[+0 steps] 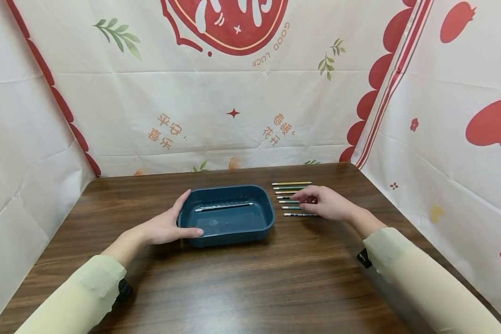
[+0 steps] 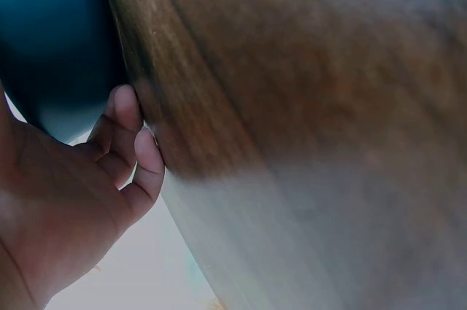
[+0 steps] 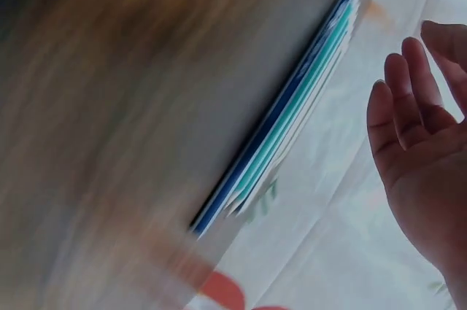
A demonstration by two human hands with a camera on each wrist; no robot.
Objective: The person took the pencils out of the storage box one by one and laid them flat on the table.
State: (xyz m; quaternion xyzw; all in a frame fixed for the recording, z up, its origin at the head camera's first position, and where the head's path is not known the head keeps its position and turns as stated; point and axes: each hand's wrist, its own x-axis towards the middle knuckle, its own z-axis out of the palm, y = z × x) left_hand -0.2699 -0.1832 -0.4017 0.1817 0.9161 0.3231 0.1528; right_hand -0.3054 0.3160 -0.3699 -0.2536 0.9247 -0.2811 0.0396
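A dark blue plastic basin (image 1: 229, 239) stands on the table with one pencil (image 1: 224, 207) lying inside. My left hand (image 1: 167, 226) holds the basin's left end, thumb over the near rim and fingers toward the far corner. Its lower fingers are bent beside the basin's wall in the left wrist view. To the basin's right, several pencils (image 1: 291, 183) lie in a row, roughly parallel. My right hand (image 1: 325, 202) hovers over their right ends with loosely bent fingers and hides part of some. In the right wrist view the hand (image 3: 430, 142) is apart from the pencils and holds nothing.
The brown wooden table (image 1: 234, 287) extends in front of the basin. A printed white cloth (image 1: 208, 102) hangs behind the table and along both sides. A dark wrist device (image 1: 364, 258) shows under the right sleeve.
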